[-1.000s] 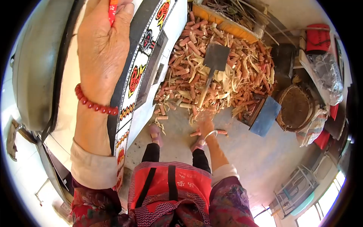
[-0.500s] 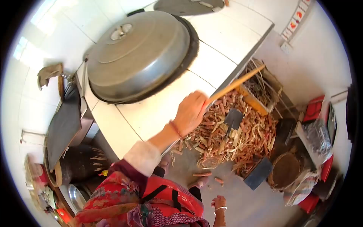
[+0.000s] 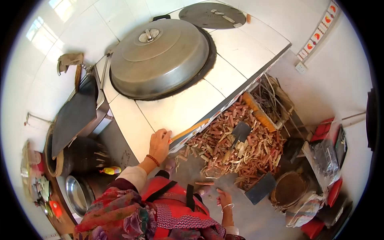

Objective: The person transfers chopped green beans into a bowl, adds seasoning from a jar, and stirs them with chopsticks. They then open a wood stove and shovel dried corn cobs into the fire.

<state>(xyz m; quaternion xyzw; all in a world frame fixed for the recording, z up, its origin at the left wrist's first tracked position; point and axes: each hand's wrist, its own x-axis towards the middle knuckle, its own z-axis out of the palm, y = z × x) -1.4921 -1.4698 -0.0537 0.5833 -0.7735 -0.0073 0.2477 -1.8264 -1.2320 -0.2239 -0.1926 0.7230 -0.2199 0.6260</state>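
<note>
My left hand (image 3: 159, 143), with a beaded bracelet at the wrist, rests at the front edge of the white-tiled stove top (image 3: 176, 113). Its fingers are curled round the near end of a wooden stick (image 3: 191, 130), which lies along that edge; part of the grip is hidden. A large metal lid (image 3: 162, 60) covers the wok set into the stove. My right hand (image 3: 225, 198), wearing a white bangle, hangs low by my side above the floor. Its fingers are loosely bent and apart, holding nothing.
Corn cobs and husks (image 3: 244, 148) are heaped beside the stove, with a small dark shovel (image 3: 241, 131) on them. A dark flat panel (image 3: 260, 188) leans at the heap's edge. Behind are a box of twigs (image 3: 272, 96) and a round flat lid (image 3: 212, 15). Left stands a metal basin (image 3: 78, 196).
My left hand has moved down and left to the stove edge, bringing the stick from a raised slant over the heap down along the edge. My view has shifted slightly.
</note>
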